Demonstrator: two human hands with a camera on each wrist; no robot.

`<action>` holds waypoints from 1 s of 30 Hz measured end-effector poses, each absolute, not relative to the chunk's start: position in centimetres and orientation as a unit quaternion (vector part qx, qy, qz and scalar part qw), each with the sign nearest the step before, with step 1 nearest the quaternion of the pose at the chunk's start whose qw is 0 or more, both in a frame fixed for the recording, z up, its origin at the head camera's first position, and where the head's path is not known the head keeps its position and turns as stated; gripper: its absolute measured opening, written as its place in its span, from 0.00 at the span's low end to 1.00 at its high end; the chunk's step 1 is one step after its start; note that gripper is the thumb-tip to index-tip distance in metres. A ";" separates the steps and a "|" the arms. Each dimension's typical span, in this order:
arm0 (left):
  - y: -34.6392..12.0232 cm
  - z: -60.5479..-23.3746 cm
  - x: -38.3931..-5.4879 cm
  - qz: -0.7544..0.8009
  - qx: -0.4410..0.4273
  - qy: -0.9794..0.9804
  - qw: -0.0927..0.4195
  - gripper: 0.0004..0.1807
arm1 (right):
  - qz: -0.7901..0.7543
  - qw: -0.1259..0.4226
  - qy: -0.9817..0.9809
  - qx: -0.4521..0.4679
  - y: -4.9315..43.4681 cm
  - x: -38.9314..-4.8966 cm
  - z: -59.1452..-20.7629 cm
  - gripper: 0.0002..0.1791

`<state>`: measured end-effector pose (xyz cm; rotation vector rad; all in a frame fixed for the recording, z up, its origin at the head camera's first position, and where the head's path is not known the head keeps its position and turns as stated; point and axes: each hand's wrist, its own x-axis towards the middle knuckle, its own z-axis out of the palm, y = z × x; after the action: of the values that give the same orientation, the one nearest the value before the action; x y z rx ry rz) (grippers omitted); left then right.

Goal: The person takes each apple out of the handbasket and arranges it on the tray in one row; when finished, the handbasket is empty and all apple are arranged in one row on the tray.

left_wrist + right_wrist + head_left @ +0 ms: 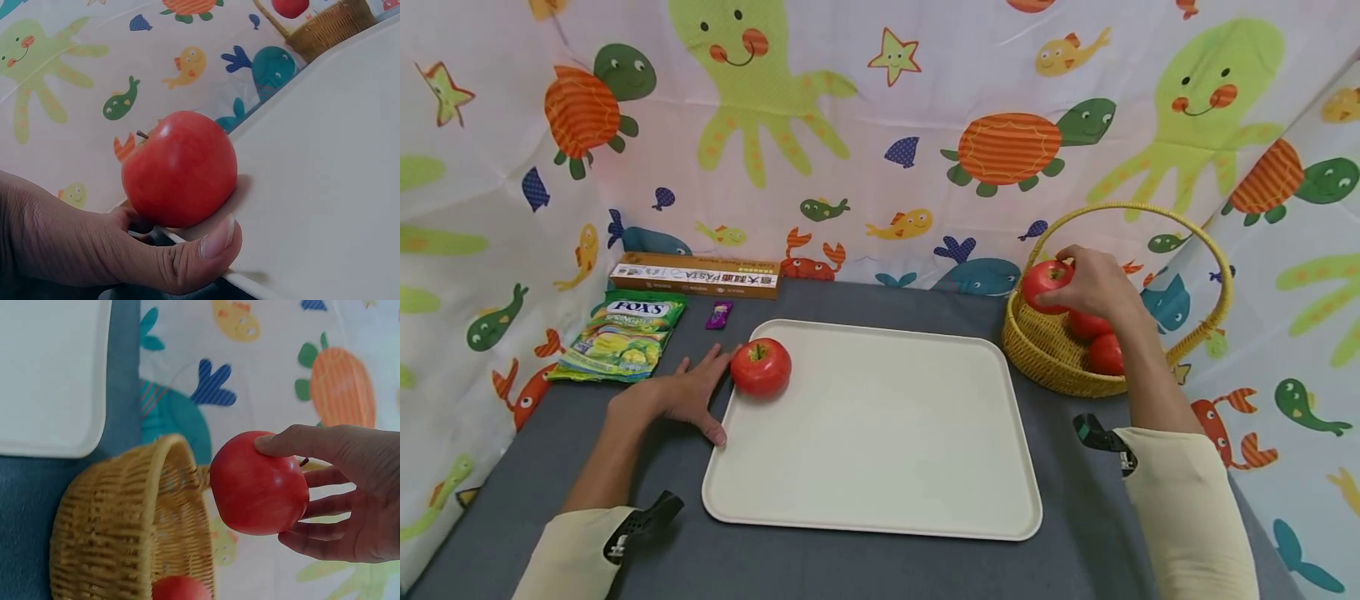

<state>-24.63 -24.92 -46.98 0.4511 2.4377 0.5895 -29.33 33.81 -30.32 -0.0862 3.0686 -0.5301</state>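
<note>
My right hand [1093,287] grips a red apple [259,484] between thumb and fingers, holding it over the left part of the wicker basket [1037,358]. More red apples [1107,355] lie inside the basket, partly hidden by my right hand and wrist. At the tray's left edge, my left hand [688,396] has its fingers spread, with the thumb at the rim. Another red apple [762,367] sits on the upper left corner of the cream tray [880,433], right beside the left fingertips. In the left wrist view that apple [181,169] stands just past my thumb.
Behind the left hand lie a green candy bag [625,333], a small purple wrapped sweet [718,315] and a brown pasta box [696,275]. The basket's tall handle [1223,292] arches over the right forearm's reach. A patterned cloth [880,167] hangs along the back and sides.
</note>
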 end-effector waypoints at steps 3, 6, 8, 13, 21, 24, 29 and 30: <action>-24.8 -46.9 -24.5 0.222 0.165 0.914 0.296 0.87 | -0.169 -0.006 0.985 -0.042 32.6 -28.6 -29.7 0.46; -25.1 -47.1 -24.6 0.217 0.161 0.915 0.301 0.88 | -0.168 -0.018 0.984 -0.055 31.2 -27.9 -29.2 0.46; -25.4 -47.5 -24.8 0.211 0.151 0.917 0.302 0.89 | -0.170 -0.030 0.983 -0.062 30.2 -27.5 -28.9 0.46; -25.1 -47.3 -24.8 0.214 0.165 0.917 0.292 0.90 | -0.184 -0.073 0.977 -0.078 28.4 -26.5 -28.6 0.43; -24.2 -45.9 -24.2 0.240 0.170 0.907 0.301 0.87 | -0.228 -0.074 0.961 -0.142 25.3 -25.7 -29.4 0.41; -24.6 -46.7 -24.5 0.229 0.170 0.912 0.294 0.87 | -0.229 -0.052 0.957 -0.169 24.1 -25.7 -30.4 0.43; -25.1 -47.6 -24.9 0.220 0.178 0.915 0.288 0.89 | -0.239 -0.028 0.949 -0.203 21.8 -25.3 -32.4 0.43; -25.1 -47.6 -25.0 0.219 0.172 0.916 0.289 0.89 | -0.244 -0.026 0.946 -0.212 21.3 -25.2 -32.7 0.43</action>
<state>-25.00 -25.05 -47.59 0.4582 2.4452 0.5850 -25.16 21.33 -32.71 -0.6770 3.0230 -0.7797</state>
